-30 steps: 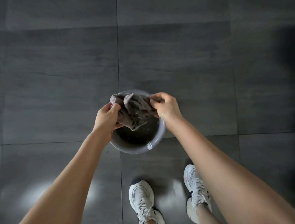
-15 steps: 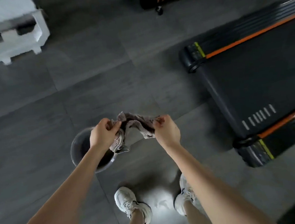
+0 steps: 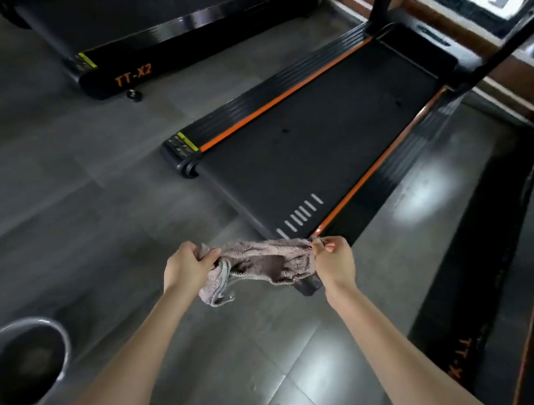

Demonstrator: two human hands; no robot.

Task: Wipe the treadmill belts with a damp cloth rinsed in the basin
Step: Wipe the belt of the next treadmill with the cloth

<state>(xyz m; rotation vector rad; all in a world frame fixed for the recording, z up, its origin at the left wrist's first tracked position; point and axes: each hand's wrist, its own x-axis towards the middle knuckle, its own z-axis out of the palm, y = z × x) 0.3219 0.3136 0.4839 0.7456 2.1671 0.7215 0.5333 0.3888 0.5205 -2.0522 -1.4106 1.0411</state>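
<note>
Cloth [image 3: 264, 262], grey-pink and rumpled, hangs stretched between both hands in front of the person, above the floor [image 3: 81, 202] and just short of the near end of the middle treadmill belt [image 3: 318, 139]. The left hand [image 3: 186, 267] grips one bunched end with fingers and thumb curled round it. The right hand [image 3: 333, 261] pinches the opposite edge between thumb and fingertips. Pulling the two ends apart likely serves to open the wadded fabric into a wider face, which would cover more belt per stroke than a ball would.

The basin [image 3: 66, 349] stands on the floor at the lower left, well apart from the cloth, so rinsing looks finished for this round. It sits beside the machines, not on one, probably so that drips stay off them and it is close by for the next rinse.

Another treadmill [image 3: 179, 22] marked TT-X2 lies further off, and a third [image 3: 524, 276] runs along the right edge. The belt ahead shows no contact with the cloth yet. Whether the cloth drips cannot be told.
</note>
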